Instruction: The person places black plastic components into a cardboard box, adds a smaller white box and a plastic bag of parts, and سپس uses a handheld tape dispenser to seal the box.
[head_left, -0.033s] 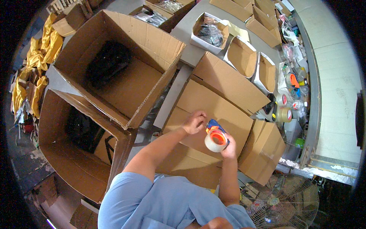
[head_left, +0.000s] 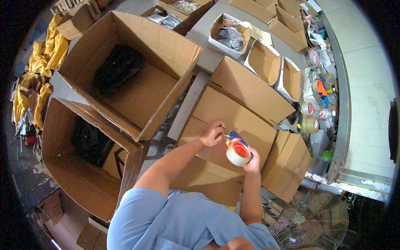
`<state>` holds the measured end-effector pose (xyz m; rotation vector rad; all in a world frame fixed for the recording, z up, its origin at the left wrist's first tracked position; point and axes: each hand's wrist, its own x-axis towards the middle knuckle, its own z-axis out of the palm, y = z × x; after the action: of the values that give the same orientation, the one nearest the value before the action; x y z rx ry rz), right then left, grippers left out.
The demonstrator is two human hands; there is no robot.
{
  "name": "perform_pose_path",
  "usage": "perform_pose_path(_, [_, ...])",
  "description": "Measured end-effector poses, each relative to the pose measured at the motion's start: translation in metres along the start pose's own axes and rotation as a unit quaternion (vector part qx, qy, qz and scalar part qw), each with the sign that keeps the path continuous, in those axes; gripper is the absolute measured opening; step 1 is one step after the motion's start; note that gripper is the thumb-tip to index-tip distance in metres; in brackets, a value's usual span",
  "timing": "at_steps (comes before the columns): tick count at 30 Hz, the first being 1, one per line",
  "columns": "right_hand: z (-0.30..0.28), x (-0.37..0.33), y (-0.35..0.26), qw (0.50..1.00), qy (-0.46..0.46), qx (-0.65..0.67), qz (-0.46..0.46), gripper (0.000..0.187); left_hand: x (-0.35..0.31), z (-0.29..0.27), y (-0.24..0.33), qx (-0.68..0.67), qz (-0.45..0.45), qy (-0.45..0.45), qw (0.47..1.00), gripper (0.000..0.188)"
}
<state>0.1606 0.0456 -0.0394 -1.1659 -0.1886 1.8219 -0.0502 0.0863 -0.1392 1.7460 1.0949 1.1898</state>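
Note:
My right hand [head_left: 251,161] grips a tape dispenser [head_left: 236,137] with a blue and orange body and a roll of clear tape [head_left: 237,155] on it. Just left of the dispenser's head, my left hand [head_left: 213,133] is closed, its fingertips pinched together; whatever sits between them is too small to make out. Both hands are above a cardboard box [head_left: 233,121] lying in front of me. One flap [head_left: 252,91] spreads out on its far side, another panel [head_left: 204,177] lies toward my body, and a further flap [head_left: 287,164] folds out at the right.
Two big open cartons [head_left: 166,89] with dark contents stand at the left. White-edged trays [head_left: 263,62] line the table beyond the box, one holding bagged parts. Spare tape rolls [head_left: 310,125] and bottles crowd the right edge. A caged fan [head_left: 300,218] stands at the lower right.
The tape dispenser has shifted slightly to the right and turned a little in my right hand. My left hand stays nearly where it was, still pinched.

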Motion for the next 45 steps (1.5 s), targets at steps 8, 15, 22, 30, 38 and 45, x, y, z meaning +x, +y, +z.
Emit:
perform_pose_path(8, [-0.017,-0.009,-0.009,0.985,0.044,0.111,0.125,0.035,-0.003,0.003,-0.005,0.003,0.016,-0.059,0.998,0.010])
perform_pose_path(15, [-0.015,-0.005,-0.010,0.998,-0.040,-0.033,0.042,0.036,-0.009,0.028,-0.039,-0.039,0.040,-0.018,0.998,0.019])
perform_pose_path(22, [-0.006,-0.006,-0.002,0.995,-0.034,-0.095,0.007,0.038,-0.006,0.025,-0.027,-0.087,-0.002,-0.021,0.996,0.022])
perform_pose_path(30, [-0.060,-0.024,-0.027,0.989,0.123,0.076,0.028,0.032,0.005,0.009,-0.037,-0.362,-0.193,-0.008,0.912,0.026])
perform_pose_path(38, [0.010,-0.007,-0.056,0.987,0.067,-0.029,-0.146,0.036,0.000,-0.001,0.020,0.292,0.124,-0.132,0.939,0.032])
perform_pose_path(45, [0.056,0.093,-0.046,0.602,0.154,-0.733,-0.276,0.037,-0.006,0.022,-0.006,0.313,0.104,-0.148,0.933,0.033])
